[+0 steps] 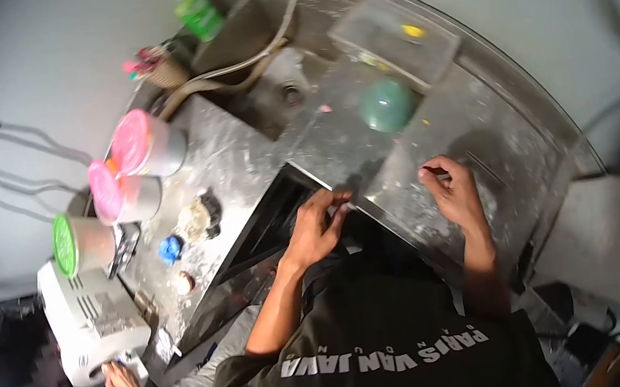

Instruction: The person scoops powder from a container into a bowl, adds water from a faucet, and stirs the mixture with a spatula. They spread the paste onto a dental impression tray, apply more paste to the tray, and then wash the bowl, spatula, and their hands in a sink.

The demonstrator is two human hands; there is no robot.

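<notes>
My left hand (316, 228) is above the front edge of the metal counter (334, 143), its thumb and fingers drawn together; something small and pale shows at the fingertips, too small to name. To the right, my right hand (454, 189) hovers over the dusty counter top with its fingers curled and the thumb near the index finger. Whether anything is between them is hidden. A green bowl-like object (387, 106) sits beyond my hands, in front of a clear plastic container (399, 41).
A sink (270, 105) with a hose lies at the back. Pink-lidded tubs (144, 144), a green-lidded tub (82, 243), a blue item (170, 250) and a white machine (91, 315) stand left. Another person's hands (122, 382) are at lower left.
</notes>
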